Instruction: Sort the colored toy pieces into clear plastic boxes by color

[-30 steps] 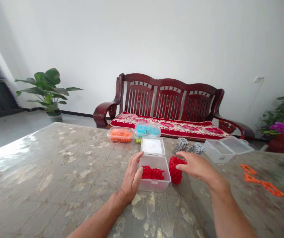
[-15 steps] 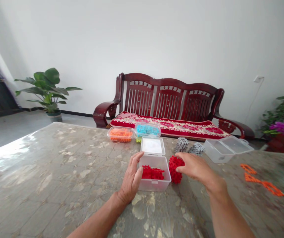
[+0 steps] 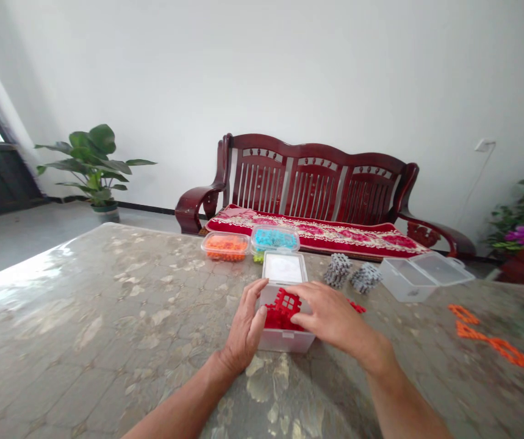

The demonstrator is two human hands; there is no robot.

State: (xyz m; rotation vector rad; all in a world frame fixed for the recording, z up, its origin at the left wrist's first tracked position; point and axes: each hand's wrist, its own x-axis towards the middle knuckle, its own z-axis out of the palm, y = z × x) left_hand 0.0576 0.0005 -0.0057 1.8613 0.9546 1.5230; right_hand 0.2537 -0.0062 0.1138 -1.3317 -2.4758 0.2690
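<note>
A clear plastic box point(image 3: 284, 340) with its lid point(image 3: 283, 267) tipped back stands on the marble table and holds red pieces. My left hand point(image 3: 244, 326) curls around the box's left wall. My right hand point(image 3: 330, 317) is over the box, its fingers closed on a red block of linked pieces point(image 3: 286, 302) held above the opening. A small red piece point(image 3: 357, 308) lies on the table just right of my right hand.
Behind the box stand a closed tub of orange pieces point(image 3: 225, 245) and one of blue pieces point(image 3: 274, 239). Two grey linked blocks point(image 3: 352, 274) and an open clear box point(image 3: 421, 276) sit to the right. Orange pieces point(image 3: 485, 335) lie far right. A wooden bench point(image 3: 316, 195) stands beyond the table.
My right hand has carried the red block leftwards from the table beside the box to above the box's opening. My left hand has stayed on the box.
</note>
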